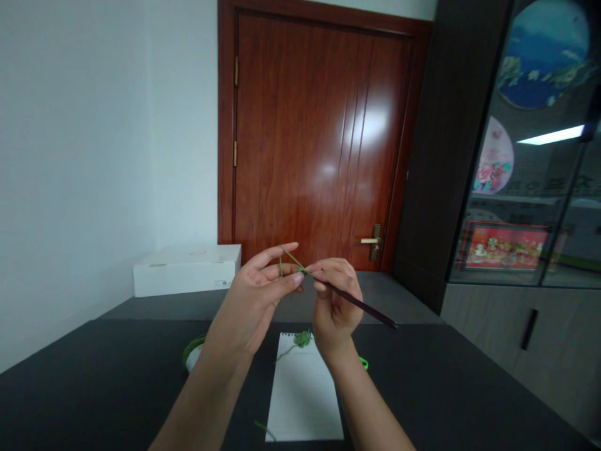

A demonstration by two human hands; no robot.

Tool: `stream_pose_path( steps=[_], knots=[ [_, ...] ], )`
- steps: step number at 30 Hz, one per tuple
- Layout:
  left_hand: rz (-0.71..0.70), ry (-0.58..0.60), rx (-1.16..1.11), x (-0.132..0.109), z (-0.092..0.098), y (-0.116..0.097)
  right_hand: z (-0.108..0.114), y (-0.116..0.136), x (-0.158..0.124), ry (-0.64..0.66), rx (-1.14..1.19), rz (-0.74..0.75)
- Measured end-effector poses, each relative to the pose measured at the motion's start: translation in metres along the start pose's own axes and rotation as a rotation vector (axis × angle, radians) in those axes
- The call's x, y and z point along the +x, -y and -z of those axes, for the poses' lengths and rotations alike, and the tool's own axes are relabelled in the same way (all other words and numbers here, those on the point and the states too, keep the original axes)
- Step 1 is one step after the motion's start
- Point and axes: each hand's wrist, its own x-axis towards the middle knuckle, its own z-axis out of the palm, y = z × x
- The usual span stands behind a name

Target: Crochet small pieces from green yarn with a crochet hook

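My left hand (267,282) pinches a small bit of green yarn (293,257) between thumb and fingers. The strand runs up over its raised index finger and back down to the pinch. My right hand (337,294) grips a dark, slender crochet hook (364,305), whose handle end points down to the right. The hook's tip meets the yarn at my left thumb, and the stitches there are too small to make out. Below the hands, a small green crocheted piece (303,339) with a loose tail lies on the top of a white notepad (305,394).
A green and white round thing (191,357) is partly hidden behind my left forearm. Bright green handles (364,363) peek out beside my right forearm. A white box (185,275) stands at the back left of the dark table (117,382). Beyond is a wooden door (319,138).
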Motion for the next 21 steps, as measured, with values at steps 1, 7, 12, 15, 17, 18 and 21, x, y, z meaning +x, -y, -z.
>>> stream_pose_path(
  steps=[1, 7, 12, 15, 17, 18, 21],
  knots=[
    [-0.008, -0.018, -0.014, 0.000, 0.000, 0.001, -0.001, 0.000, -0.001, -0.008, 0.003, -0.005],
    [-0.092, -0.126, -0.008, 0.001, -0.004, 0.007, -0.008, -0.002, -0.006, -0.063, 0.055, -0.077],
    [-0.103, -0.118, -0.025, 0.001, -0.003, 0.007, -0.010, -0.006, -0.010, -0.066, 0.046, -0.158],
    [-0.097, -0.099, -0.040, 0.001, -0.002, 0.007, -0.004, -0.010, -0.009, -0.027, -0.041, -0.045],
    [-0.105, -0.078, -0.035, 0.001, -0.003, 0.007, 0.000, -0.012, -0.007, 0.019, -0.133, 0.099],
    [-0.124, -0.070, -0.020, 0.001, -0.003, 0.007, 0.001, -0.013, -0.006, 0.036, -0.189, 0.168],
    [-0.253, -0.078, 0.103, 0.002, -0.004, 0.009, 0.002, -0.008, -0.002, 0.064, -0.351, 0.254]
  ],
)
